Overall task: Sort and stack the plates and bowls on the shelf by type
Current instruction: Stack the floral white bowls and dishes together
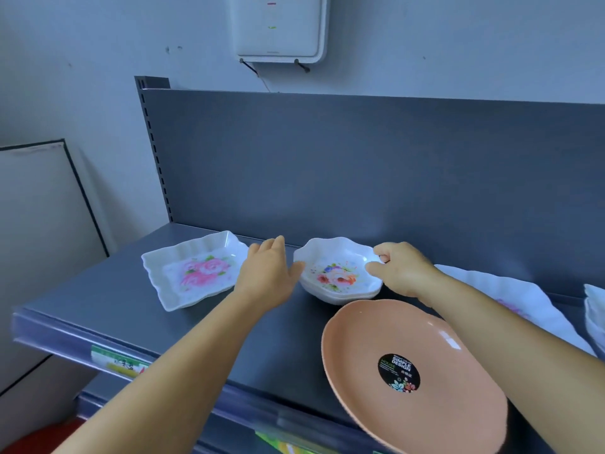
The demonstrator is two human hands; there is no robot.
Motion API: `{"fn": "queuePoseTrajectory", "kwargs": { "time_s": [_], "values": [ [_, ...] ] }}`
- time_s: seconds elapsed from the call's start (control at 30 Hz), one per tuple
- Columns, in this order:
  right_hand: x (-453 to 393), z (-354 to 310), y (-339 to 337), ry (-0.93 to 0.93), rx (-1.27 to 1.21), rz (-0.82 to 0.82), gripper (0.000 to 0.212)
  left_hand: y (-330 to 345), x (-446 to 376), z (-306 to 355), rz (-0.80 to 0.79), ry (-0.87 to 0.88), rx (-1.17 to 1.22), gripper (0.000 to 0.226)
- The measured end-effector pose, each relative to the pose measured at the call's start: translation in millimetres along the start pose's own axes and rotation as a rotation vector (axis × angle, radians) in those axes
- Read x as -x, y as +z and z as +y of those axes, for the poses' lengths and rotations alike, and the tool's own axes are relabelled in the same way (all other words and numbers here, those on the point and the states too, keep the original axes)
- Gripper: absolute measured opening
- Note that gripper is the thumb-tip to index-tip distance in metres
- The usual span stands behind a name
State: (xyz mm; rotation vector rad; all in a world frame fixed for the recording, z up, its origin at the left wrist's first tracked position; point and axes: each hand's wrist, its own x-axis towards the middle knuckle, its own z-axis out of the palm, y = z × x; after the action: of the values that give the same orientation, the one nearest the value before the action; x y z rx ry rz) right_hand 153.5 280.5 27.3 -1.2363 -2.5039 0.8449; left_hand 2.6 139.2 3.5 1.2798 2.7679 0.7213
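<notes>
Pink plate (412, 371): nearest, lying at the shelf's front edge, round, with a black sticker in its middle; the right forearm passes over its right side.
Shelf (268, 342): grey metal, price labels along its front lip, a grey back panel rising behind.
Bowls (339, 271): a short stack of white scalloped bowls with a flower print, at mid-shelf just behind the pink plate.
Left hand (270, 273): fingers straight and loose, grasping nothing; the thumb touches the stack's left rim.
Right hand (397, 268): fingers curled, pinching the top bowl's right rim.
Square plate (193, 271): white, wavy rim, pink roses, left of the left hand, flat on the shelf.
White plate (510, 296): flat under the right forearm, partly hidden.
More dishes (594, 309): white, at the right edge, cut off.
Wall box (278, 26): white, above the panel.
</notes>
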Motion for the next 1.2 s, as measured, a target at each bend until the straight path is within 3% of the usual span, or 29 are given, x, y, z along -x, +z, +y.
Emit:
{"fn": "queuePoseTrajectory", "kwargs": {
  "time_s": [0.03,0.07,0.13,0.3,0.37,0.43,0.6,0.73,0.93,1.0,1.2],
  "values": [
    [3,-8,2,-0.029,0.033,-0.008,0.015,-5,4,-7,0.026,-0.003,-0.011,0.066],
    [7,-18,5,-0.059,0.058,-0.012,0.033,-10,7,-14,0.046,-0.011,-0.024,0.066],
    [13,-38,15,-0.114,0.068,-0.022,0.042,-21,15,-31,0.084,-0.041,-0.056,0.065],
    [24,-85,44,-0.228,0.091,-0.188,0.022,-44,33,-77,0.139,-0.193,-0.097,0.058],
    [24,-101,57,-0.232,0.063,-0.282,0.047,-52,40,-94,0.145,-0.276,-0.092,0.058],
    [19,-113,71,-0.189,0.071,-0.322,0.057,-55,44,-109,0.124,-0.345,-0.077,0.057],
    [7,-130,94,-0.137,0.158,-0.331,0.040,-51,47,-132,0.037,-0.412,0.010,0.046],
    [-1,-129,105,-0.056,0.109,-0.339,0.005,-50,44,-140,0.041,-0.402,0.109,0.041],
    [-7,-126,115,-0.036,-0.015,-0.305,0.016,-56,48,-137,0.020,-0.338,0.117,0.042],
    [-6,-127,112,-0.049,-0.038,-0.278,0.016,-58,51,-134,0.061,-0.311,0.147,0.044],
    [3,-112,84,-0.090,-0.129,-0.130,0.006,-71,49,-116,0.205,-0.146,0.299,0.025]
  ]
}}
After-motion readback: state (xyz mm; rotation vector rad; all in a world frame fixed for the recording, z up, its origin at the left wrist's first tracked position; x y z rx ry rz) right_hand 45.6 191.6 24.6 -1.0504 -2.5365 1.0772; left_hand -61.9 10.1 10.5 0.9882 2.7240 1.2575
